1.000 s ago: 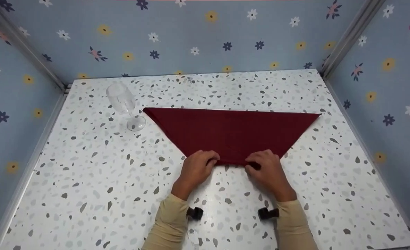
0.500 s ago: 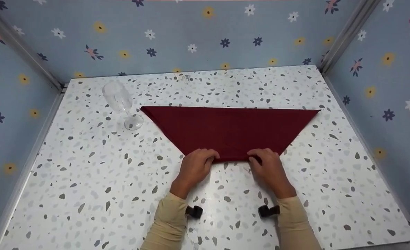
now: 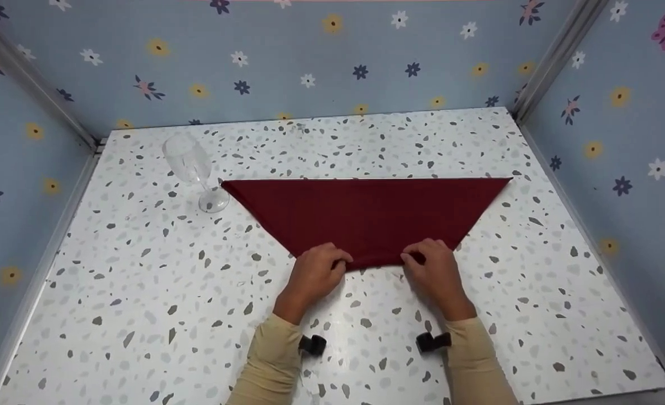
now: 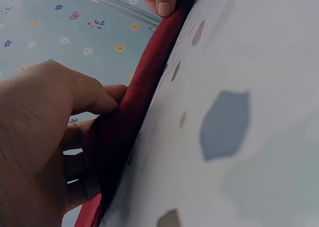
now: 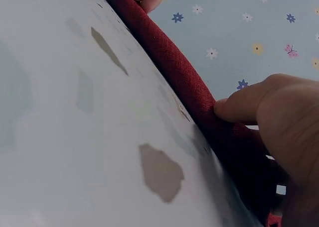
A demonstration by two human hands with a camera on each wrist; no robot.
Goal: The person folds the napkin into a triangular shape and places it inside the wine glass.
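Our left hand (image 3: pixel 313 273) and right hand (image 3: pixel 435 273) pinch the rolled edge of a dark-red trapezoid fabric cloth (image 3: pixel 366 216), between the white speckled desk (image 3: pixel 141 320)'s side edges; cloth hides some fingertips.

Far left corner of the dark red trapezoidal cloth (image 3: pixel 366 214) has slipped slightly nearward, closer to the clear stemmed glass (image 3: pixel 192 166); left hand (image 3: pixel 313 273) and right hand (image 3: pixel 438 273) now slightly farther apart.
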